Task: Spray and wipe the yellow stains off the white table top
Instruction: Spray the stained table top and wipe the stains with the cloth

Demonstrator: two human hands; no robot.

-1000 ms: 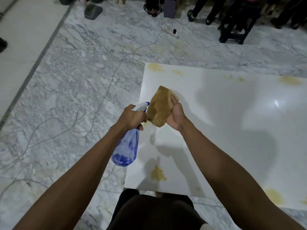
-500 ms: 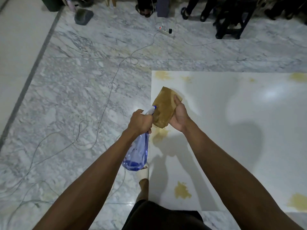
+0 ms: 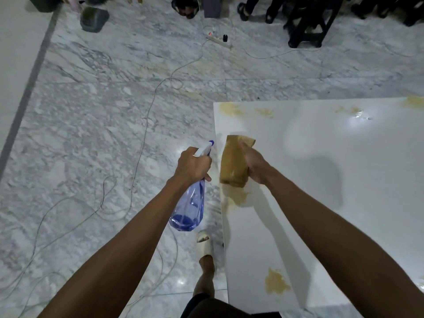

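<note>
My left hand [image 3: 193,165] grips the neck of a clear blue spray bottle [image 3: 189,207], held over the floor just left of the white table top [image 3: 332,180]. Its nozzle points up toward the table's left edge. My right hand [image 3: 254,164] holds a folded brown cloth [image 3: 234,164] above that edge. Directly below the cloth lies a yellow stain [image 3: 236,197]. Another yellow stain [image 3: 275,283] sits nearer me, and several more mark the far edge, one of them a corner stain [image 3: 230,110].
Marble floor [image 3: 91,134] surrounds the low table, with thin cables [image 3: 146,115] trailing across it and a power strip [image 3: 219,40] farther off. My sandalled foot [image 3: 205,246] stands by the table's left edge. People's feet and a dark stool [image 3: 307,24] line the far side.
The view has shifted left, so the table sits further right. Both hands stay close together at the table's left edge, with the cloth now over the stain there.
</note>
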